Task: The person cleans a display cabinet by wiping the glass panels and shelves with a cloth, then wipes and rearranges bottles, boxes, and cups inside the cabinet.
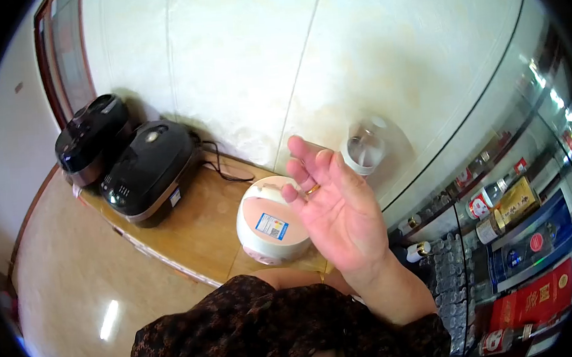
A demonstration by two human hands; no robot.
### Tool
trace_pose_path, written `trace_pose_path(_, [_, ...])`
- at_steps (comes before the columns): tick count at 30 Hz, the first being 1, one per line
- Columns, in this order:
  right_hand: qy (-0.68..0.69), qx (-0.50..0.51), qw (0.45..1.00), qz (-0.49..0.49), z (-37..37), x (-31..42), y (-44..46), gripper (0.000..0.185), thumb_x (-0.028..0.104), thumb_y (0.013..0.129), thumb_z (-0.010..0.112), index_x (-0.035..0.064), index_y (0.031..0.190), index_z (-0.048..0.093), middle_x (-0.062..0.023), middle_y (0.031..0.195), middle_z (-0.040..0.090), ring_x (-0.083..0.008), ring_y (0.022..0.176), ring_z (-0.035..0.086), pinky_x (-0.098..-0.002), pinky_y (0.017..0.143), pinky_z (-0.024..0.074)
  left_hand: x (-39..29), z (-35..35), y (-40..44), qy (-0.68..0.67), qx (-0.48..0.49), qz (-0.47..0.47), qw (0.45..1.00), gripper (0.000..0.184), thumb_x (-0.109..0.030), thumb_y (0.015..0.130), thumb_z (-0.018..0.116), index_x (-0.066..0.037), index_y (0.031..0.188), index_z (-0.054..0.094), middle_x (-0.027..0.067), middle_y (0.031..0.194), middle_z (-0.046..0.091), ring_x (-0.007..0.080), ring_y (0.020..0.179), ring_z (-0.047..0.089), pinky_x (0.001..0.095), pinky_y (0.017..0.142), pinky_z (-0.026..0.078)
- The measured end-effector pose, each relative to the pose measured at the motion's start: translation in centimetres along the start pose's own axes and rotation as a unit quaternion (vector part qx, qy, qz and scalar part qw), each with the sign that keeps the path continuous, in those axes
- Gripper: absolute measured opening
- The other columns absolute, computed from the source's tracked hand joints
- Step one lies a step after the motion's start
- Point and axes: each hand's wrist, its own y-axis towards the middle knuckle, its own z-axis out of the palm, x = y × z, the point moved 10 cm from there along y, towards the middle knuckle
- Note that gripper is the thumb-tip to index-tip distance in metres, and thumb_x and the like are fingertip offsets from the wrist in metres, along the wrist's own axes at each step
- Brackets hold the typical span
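Right hand [342, 218] raised, palm up, beside the pink-lidded cooker [253, 237].
The fingers [303, 152] are held loosely curled and slightly spread, with nothing gripped. The cooker is set on the wooden tabletop [205, 214]; two black appliances [149, 165] are placed to its left. The left hand is hidden.

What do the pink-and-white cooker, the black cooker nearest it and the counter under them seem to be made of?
The pink-and-white cooker: probably smooth molded plastic, given its rounded shell and soft sheen. The black cooker: likely glossy plastic, as its lid shows bright reflections. The counter: brown and wood-like with a slight shine; whether real wood or laminate, I can't tell.
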Motion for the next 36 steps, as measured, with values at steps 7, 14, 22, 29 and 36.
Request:
trace_pose_path(7, [-0.149,0.098,0.963,-0.204,2.5,7.6,-6.7,0.017,0.018,0.086,0.057,0.0102,0.077,0.044,-0.0117,0.097,0.053,-0.0211,0.090,0.048,-0.0344,0.082,0.0380,3.6,0.5,-2.8,0.063,0.035,-0.038,0.997,0.039,-0.022,0.078,0.052,-0.019,0.118,0.051,0.0136,0.112,0.056,0.0357,0.104,0.052,0.0489,0.085,0.043])
trace_pose_path(14, [-0.292,0.269,0.854,-0.336,3.7,11.1,-13.8,0.013,0.015,0.083,0.061,0.0038,0.085,0.056,-0.0210,0.102,0.054,-0.0278,0.087,0.054,-0.0377,0.078,0.0434,4.4,1.4,-2.6,0.139,0.061,-0.056,0.987,0.040,-0.021,0.078,0.052,-0.020,0.119,0.051,0.0133,0.113,0.056,0.0359,0.105,0.052,0.0493,0.086,0.042])
trace_pose_path(22, [-0.480,-0.061,0.724,-0.493,-1.4,10.6,-17.8,0.011,0.013,0.090,0.050,0.0053,0.082,0.053,-0.0128,0.090,0.052,-0.0229,0.071,0.054,-0.0345,0.060,0.0440,5.7,3.9,-1.0,0.190,0.080,-0.029,0.978,0.039,-0.020,0.081,0.047,-0.020,0.119,0.053,0.0131,0.113,0.055,0.0355,0.104,0.053,0.0488,0.085,0.043])
trace_pose_path(29, [-0.495,-0.004,0.749,-0.441,1.0,7.6,-16.7,0.011,0.014,0.083,0.059,0.0175,0.089,0.068,-0.0187,0.098,0.059,-0.0263,0.087,0.055,-0.0372,0.074,0.0445,6.6,4.6,-1.3,0.221,0.143,-0.069,0.962,0.030,-0.020,0.083,0.047,-0.019,0.110,0.058,0.0126,0.109,0.057,0.0335,0.103,0.053,0.0453,0.083,0.046])
trace_pose_path(36, [-0.273,-0.041,0.852,-0.444,-3.2,7.2,-17.2,0.017,0.021,0.083,0.058,0.0137,0.098,0.064,-0.0203,0.100,0.056,-0.0296,0.096,0.054,-0.0403,0.083,0.0441,5.8,4.5,-1.3,0.260,0.138,-0.018,0.955,0.028,-0.023,0.081,0.053,-0.015,0.107,0.059,0.0121,0.104,0.060,0.0314,0.099,0.055,0.0408,0.082,0.046])
